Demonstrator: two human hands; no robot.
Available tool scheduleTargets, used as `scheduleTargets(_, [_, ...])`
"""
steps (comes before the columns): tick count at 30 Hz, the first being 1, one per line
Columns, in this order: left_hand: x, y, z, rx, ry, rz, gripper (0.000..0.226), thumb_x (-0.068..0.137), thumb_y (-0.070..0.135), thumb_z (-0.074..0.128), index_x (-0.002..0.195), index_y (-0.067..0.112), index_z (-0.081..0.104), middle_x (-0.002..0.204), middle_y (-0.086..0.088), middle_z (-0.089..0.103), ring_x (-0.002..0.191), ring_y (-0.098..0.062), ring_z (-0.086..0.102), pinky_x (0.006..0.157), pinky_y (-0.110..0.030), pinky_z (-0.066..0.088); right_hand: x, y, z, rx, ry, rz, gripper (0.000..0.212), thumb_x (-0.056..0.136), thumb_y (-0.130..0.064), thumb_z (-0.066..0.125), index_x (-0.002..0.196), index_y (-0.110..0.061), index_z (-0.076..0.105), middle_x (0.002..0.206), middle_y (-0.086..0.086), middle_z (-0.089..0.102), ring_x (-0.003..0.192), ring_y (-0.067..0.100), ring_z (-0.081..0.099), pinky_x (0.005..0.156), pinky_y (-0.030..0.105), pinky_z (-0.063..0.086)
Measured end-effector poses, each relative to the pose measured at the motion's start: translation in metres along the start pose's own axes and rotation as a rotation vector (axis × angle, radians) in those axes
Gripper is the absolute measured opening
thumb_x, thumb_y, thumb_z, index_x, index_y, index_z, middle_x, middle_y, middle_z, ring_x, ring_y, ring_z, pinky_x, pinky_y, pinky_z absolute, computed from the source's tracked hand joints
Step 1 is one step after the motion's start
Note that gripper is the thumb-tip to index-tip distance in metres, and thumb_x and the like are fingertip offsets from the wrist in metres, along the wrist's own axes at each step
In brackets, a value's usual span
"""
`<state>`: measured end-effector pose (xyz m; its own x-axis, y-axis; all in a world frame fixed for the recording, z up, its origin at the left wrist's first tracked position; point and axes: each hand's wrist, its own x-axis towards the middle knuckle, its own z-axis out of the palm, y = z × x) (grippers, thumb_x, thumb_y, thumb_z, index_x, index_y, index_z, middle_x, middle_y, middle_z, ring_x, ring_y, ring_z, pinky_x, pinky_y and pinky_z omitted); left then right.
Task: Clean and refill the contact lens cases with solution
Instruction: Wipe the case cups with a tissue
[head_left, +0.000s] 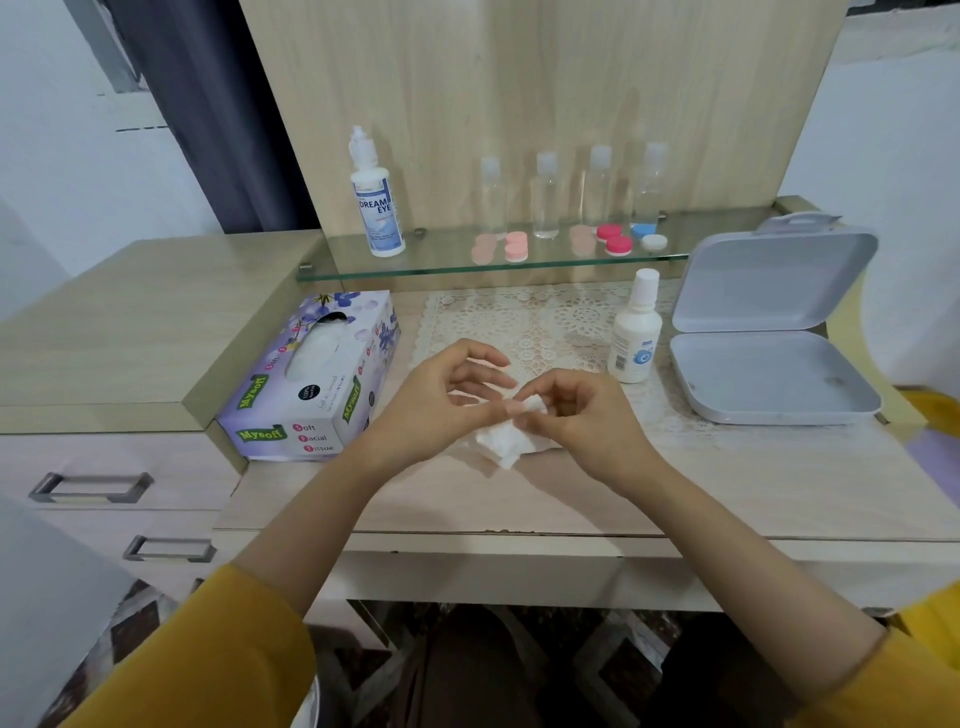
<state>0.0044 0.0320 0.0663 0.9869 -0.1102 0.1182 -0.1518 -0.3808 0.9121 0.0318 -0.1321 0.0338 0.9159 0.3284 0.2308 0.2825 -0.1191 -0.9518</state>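
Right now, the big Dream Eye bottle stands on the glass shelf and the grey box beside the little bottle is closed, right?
Not quite: the grey box is open, its lid raised, as the head view shows. The big Dream Eye bottle does stand on the glass shelf, and the box is beside the little bottle.

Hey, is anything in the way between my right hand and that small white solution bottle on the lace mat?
Nothing visible does. The right hand, pinching a tissue, is near and to the left of the small solution bottle; only bare lace mat lies between them.
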Motion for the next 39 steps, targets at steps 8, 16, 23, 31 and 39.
scheduleTargets(8, [0.009,-0.01,-0.009,0.085,0.053,-0.056,0.025,0.075,0.003,0.072,0.082,0.02,0.056,0.067,0.006,0.062,0.064,-0.002,0.057,0.065,-0.008,0.044,0.004,0.001,-0.015,-0.245,0.026,-0.024,0.022,0.076,0.002,0.065,0.082,-0.019,0.063,0.085,-0.002,0.067,0.072,0.02,0.061,0.072,0.029,0.049])
scheduleTargets(16, [0.009,-0.022,0.0,0.068,-0.007,-0.042,0.02,0.076,0.001,0.07,0.077,0.017,0.06,0.075,0.001,0.061,0.065,-0.001,0.055,0.066,-0.014,0.046,0.006,0.026,-0.019,-0.912,-0.143,0.014,0.04,0.079,-0.033,0.063,0.117,-0.021,0.062,0.112,-0.001,0.056,0.106,0.022,0.047,0.09,0.034,0.038])
scheduleTargets(23, [0.013,-0.033,0.019,0.128,-0.005,0.01,0.032,0.075,-0.004,0.068,0.081,0.027,0.061,0.085,0.007,0.062,0.078,-0.001,0.059,0.076,-0.015,0.047,-0.001,0.033,-0.022,-0.688,-0.079,0.002,0.02,0.08,-0.017,0.067,0.099,-0.019,0.072,0.09,0.002,0.054,0.084,0.017,0.051,0.075,0.025,0.04])
scheduleTargets(31, [0.015,-0.046,0.035,0.327,0.135,0.129,0.023,0.075,0.004,0.069,0.093,0.017,0.063,0.078,0.013,0.059,0.076,0.002,0.056,0.07,-0.006,0.041,-0.005,0.032,-0.028,-0.693,-0.088,-0.05,0.016,0.079,-0.015,0.068,0.093,-0.007,0.073,0.089,0.013,0.057,0.078,0.017,0.05,0.076,0.03,0.042])
scheduleTargets(39, [0.019,-0.059,0.038,0.447,0.204,0.361,0.007,0.074,0.003,0.065,0.074,0.008,0.06,0.079,0.001,0.061,0.074,-0.008,0.054,0.069,-0.019,0.043,-0.009,0.045,-0.022,-0.626,0.029,-0.092,0.027,0.077,-0.009,0.071,0.104,-0.012,0.071,0.084,0.005,0.052,0.077,0.013,0.048,0.068,0.015,0.033])
